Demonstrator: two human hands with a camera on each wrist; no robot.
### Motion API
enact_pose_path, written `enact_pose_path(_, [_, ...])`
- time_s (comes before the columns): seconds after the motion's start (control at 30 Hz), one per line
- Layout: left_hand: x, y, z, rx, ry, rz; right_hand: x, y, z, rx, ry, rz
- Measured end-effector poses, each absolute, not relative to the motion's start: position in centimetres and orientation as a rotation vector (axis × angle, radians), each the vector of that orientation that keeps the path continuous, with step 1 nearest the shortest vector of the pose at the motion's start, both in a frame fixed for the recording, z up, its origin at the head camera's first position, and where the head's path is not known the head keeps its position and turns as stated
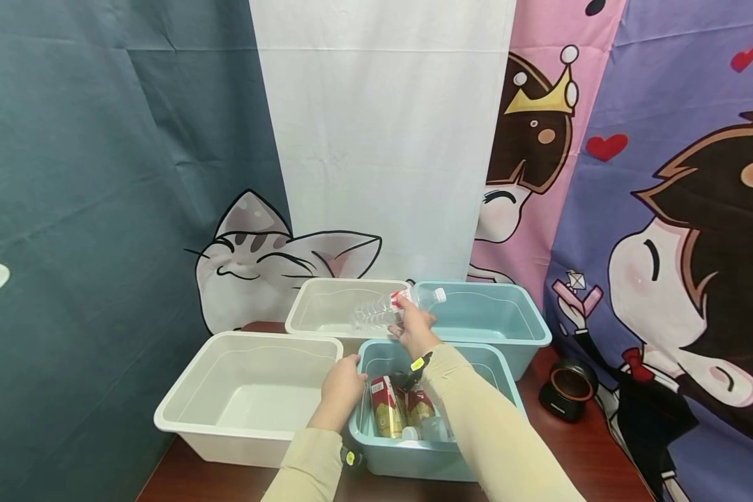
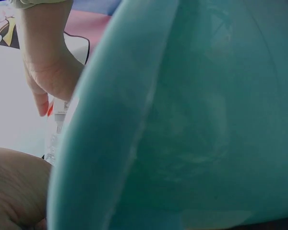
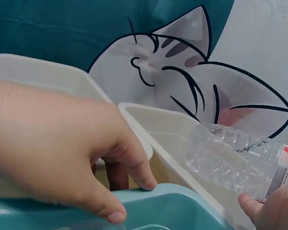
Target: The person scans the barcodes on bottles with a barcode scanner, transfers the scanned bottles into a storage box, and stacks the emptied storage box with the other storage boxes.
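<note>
My right hand (image 1: pixel 416 326) grips a clear plastic bottle (image 1: pixel 371 314) around its red-and-white label. The bottle lies nearly level over the far cream bin (image 1: pixel 320 307), its white cap pointing right toward the far blue bin (image 1: pixel 483 307). My left hand (image 1: pixel 341 392) pinches the rim of the near blue bin (image 1: pixel 414 463) at its back left corner, thumb (image 3: pixel 103 206) over the edge. Inside that bin lie red-and-gold cans (image 1: pixel 387 410) and a clear bottle (image 1: pixel 435 429), partly hidden by my right arm. The near blue bin's wall (image 2: pixel 197 115) fills most of the left wrist view.
A near cream bin (image 1: pixel 270 390) stands left of my left hand. On the brown table (image 1: pixel 549 460) to the right sits a black round device (image 1: pixel 569 390) with an orange ring. Printed curtains (image 1: pixel 383 139) hang behind the bins.
</note>
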State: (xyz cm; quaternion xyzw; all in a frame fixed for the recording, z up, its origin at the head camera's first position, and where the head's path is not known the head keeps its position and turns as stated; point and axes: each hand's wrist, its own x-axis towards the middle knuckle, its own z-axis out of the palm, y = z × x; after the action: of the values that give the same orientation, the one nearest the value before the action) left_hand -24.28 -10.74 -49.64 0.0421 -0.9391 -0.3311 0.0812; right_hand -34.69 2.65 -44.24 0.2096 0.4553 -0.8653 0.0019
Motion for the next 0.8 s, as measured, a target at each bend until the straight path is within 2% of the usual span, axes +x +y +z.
enact_pose_path(0.27, [-24.4, -10.8, -49.8, 0.124, -2.813, -0.974, -34.2, 2.0, -44.2, 0.667, 1.373, -2.687])
enact_pose_path(0.6, [-24.5, -10.9, -49.9, 0.108, -2.815, -0.945, -33.8, 1.2, -43.9, 0.473, 1.140, -2.660])
enact_pose_path(0.8, [-24.5, -10.9, -50.0, 0.106, -2.821, -0.948, -33.9, 0.9, -44.2, 0.458, 1.085, -2.664])
